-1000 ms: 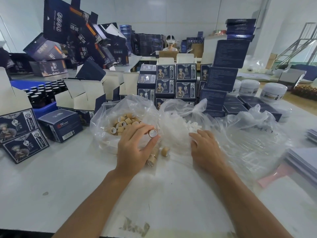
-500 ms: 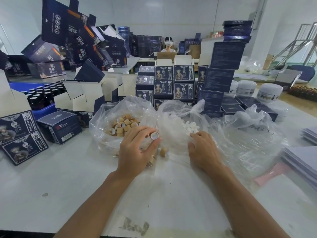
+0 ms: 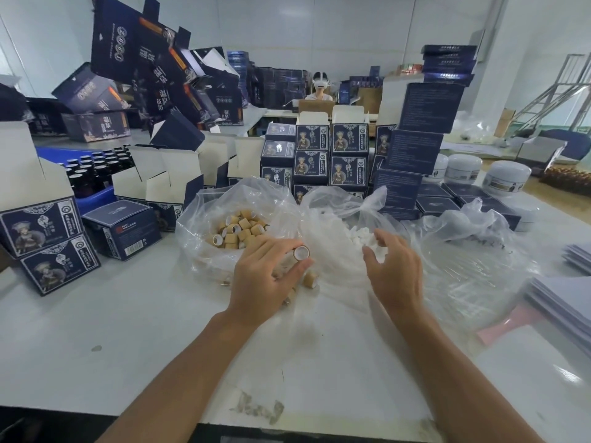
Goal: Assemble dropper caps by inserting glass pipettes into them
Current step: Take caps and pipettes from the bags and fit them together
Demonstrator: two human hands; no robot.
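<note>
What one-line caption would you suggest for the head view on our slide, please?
Left hand pinches a bamboo-coloured cap while the right hand reaches into a bag of white parts.

white walls [image 3: 319, 27], white table [image 3: 96, 314], metal ladder [image 3: 556, 91]

The left hand [image 3: 265, 276] hides several tan caps [image 3: 289, 295] lying beneath it. Print on the navy boxes [image 3: 311, 148] is too small to read. Right-edge paper stacks [image 3: 572, 302] are cut off.

Two bare forearms, no sleeves, left hand [image 3: 265, 276], right hand [image 3: 396, 273]
</note>
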